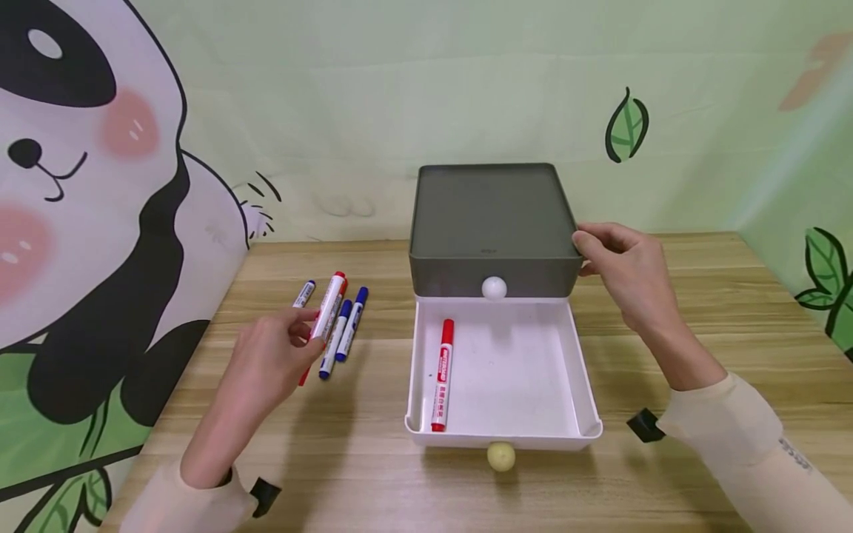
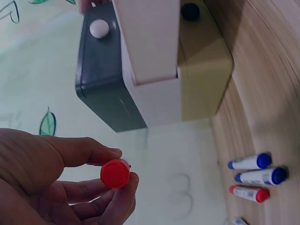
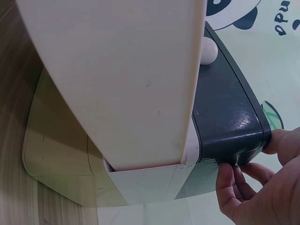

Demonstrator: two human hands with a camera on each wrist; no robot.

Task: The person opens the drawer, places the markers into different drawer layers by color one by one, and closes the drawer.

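Observation:
My left hand [image 1: 269, 363] pinches a red whiteboard marker [image 1: 329, 300] between thumb and fingertips, tilted above the markers on the table; its red end [image 2: 115, 173] faces the camera in the left wrist view. Below it lie blue markers [image 1: 352, 324] and another red marker [image 2: 249, 193], mostly hidden in the head view. My right hand [image 1: 629, 277] grips the right front edge of the dark grey top of a drawer box [image 1: 493, 207], thumb above and fingers beneath. From the box, a white drawer [image 1: 520, 370] stands pulled out, with one red marker [image 1: 443, 377] lying along its left side.
Under the white drawer, the box has a tan bottom section [image 2: 206, 84]. Round knobs, white [image 1: 494, 288] and yellowish [image 1: 501, 457], stick out at the front. The wooden table [image 1: 373, 488] ends at a wall [image 1: 320, 133] with panda and leaf drawings.

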